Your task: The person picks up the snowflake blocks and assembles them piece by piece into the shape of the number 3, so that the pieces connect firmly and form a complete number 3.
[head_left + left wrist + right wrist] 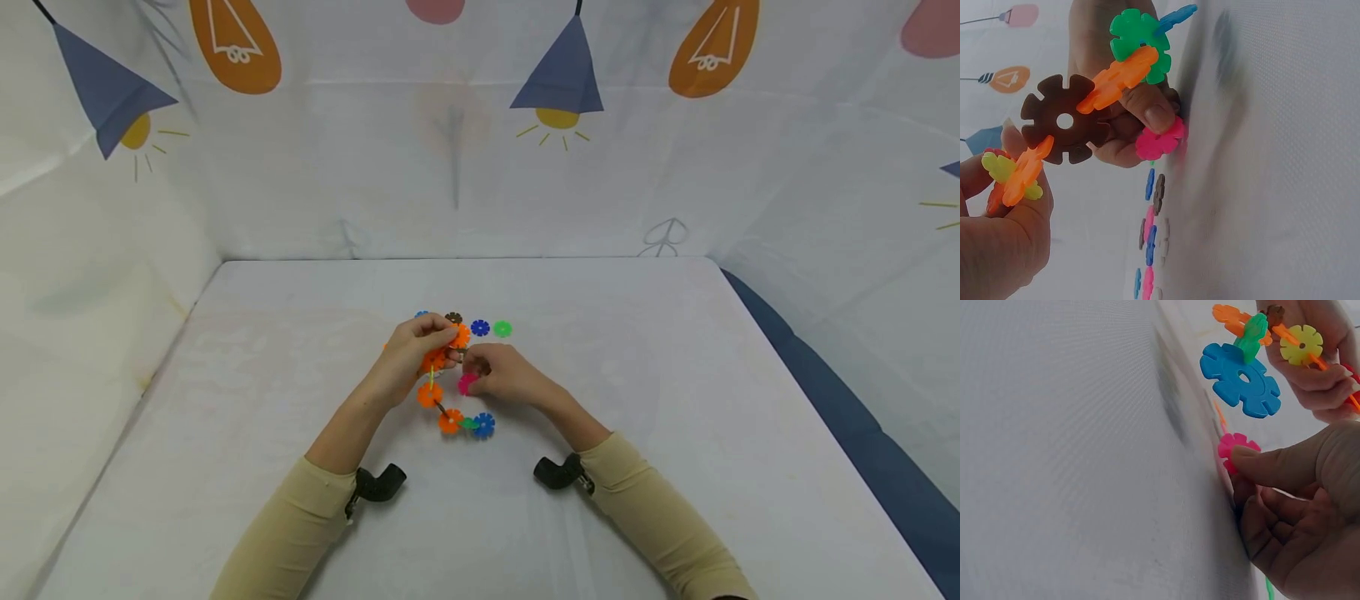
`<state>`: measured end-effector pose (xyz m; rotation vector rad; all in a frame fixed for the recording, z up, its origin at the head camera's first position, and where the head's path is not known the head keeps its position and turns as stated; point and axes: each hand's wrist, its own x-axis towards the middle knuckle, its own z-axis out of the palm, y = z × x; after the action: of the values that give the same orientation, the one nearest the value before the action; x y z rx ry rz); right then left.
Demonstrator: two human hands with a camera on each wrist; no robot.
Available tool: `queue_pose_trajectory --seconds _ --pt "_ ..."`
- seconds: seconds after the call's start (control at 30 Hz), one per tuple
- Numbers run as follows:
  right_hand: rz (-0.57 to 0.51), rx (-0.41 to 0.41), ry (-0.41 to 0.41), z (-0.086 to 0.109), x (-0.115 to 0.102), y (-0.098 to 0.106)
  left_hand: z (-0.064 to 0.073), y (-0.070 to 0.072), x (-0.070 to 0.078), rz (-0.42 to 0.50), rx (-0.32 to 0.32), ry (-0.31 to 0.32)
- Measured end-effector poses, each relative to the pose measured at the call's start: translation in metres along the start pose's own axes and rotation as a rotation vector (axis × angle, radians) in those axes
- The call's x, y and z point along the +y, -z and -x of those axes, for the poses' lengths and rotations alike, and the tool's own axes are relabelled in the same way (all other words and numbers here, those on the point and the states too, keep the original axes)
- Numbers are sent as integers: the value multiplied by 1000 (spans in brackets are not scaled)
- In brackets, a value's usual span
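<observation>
My left hand (405, 358) grips a chain of slotted flower-shaped plastic discs near its upper end, with a yellow disc (999, 169) and orange pieces by the fingers in the left wrist view. From there the chain runs through a brown disc (1047, 125), an orange disc (1117, 80) and a green disc (1125, 37) to a blue disc (1225, 378) at its free end. Between thumb and fingers, my right hand (510, 373) pinches a separate pink disc (1235, 445) low over the table, inside the curve of the chain.
Just beyond the hands, loose discs lie on the white table (637, 358), among them a dark blue one (480, 327) and a light green one (502, 328). A white cloth printed with lamps (558, 67) hangs behind. Black wrist mounts (382, 483) stick inward from both sleeves.
</observation>
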<state>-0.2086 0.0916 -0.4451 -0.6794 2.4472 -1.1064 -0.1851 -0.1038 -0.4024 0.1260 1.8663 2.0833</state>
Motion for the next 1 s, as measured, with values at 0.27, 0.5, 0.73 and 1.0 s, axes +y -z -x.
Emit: queue_pose_trajectory --seconds 0.27,0.5,0.73,1.0 --pt "-34 33 24 2 6 5 1 1 0 -4 16 -5" --pt "-110 69 9 8 1 13 4 5 0 -15 37 3" --pt "-214 243 60 15 -7 22 3 7 -1 -19 42 -14" --pt "-223 441 214 20 -15 23 3 8 0 -1 49 -17"
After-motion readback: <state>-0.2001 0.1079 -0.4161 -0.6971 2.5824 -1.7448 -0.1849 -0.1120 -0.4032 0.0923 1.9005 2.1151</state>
